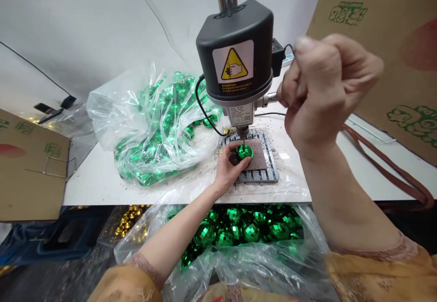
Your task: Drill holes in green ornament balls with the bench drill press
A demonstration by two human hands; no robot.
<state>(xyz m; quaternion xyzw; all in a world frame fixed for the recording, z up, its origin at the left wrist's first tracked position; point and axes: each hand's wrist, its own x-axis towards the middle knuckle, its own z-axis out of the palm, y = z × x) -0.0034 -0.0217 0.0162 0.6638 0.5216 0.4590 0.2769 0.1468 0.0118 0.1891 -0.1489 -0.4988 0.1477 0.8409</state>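
My left hand [230, 165] grips a shiny green ball ornament [244, 152] between thumb and fingers. The ball rests on a brownish pad [258, 158] over the slotted metal base plate [273, 174] of a small drill press [235, 56]. Right above the ball is the drill chuck [243, 131], its thin bit reaching down to the ball's top; whether it has gone in I cannot tell. My right hand [324, 83] is raised at the machine's right side, fingers closed around the drill press handle [271, 98], most of which the hand hides.
Left of the drill press lies a clear plastic bag [112, 110] of green ornaments. Another open bag of faceted green balls [251, 231] sits below the table's front edge. Cardboard boxes stand at left [30, 174] and right [392, 28]. Dark shavings litter the white table [88, 188].
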